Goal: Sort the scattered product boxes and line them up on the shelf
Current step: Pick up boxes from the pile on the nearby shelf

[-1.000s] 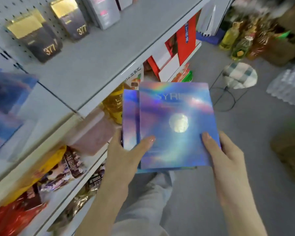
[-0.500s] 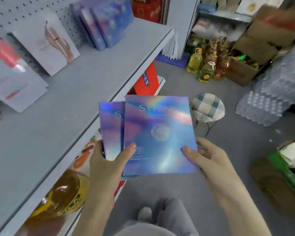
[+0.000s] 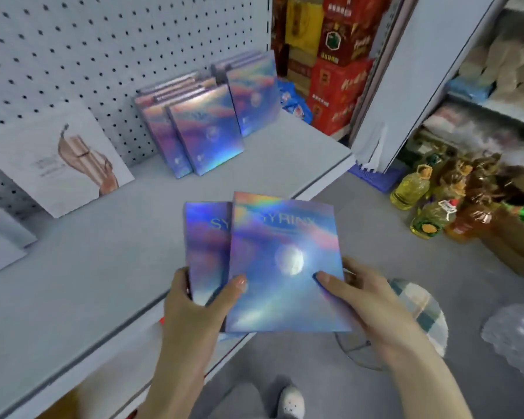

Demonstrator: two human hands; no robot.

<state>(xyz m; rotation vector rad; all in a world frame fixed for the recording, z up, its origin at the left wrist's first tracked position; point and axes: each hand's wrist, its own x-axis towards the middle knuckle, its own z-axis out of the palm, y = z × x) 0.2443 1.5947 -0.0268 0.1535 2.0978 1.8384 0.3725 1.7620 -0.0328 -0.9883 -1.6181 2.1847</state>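
Two flat, holographic blue-and-purple cardboard boxes are held fanned together over the front edge of the grey metal shelf (image 3: 103,267). The front holographic box (image 3: 285,231) overlaps the rear holographic box (image 3: 204,246), which peeks out on its left side. Blurred lettering across the front box's top seems to read SYRINX.

The left hand (image 3: 194,306) grips both boxes at their lower left, its thumb pressed on the front box's face and its fingers curled round the rear box's left edge. The right hand (image 3: 372,300) pinches the front box at its lower right, thumb on the face and fingers beneath. Most of each box extends up and away from the hands.

Farther back on the shelf, matching holographic boxes (image 3: 206,131) lean in rows against the white pegboard (image 3: 103,40), near a white flat box with a bronze figure print (image 3: 58,158).
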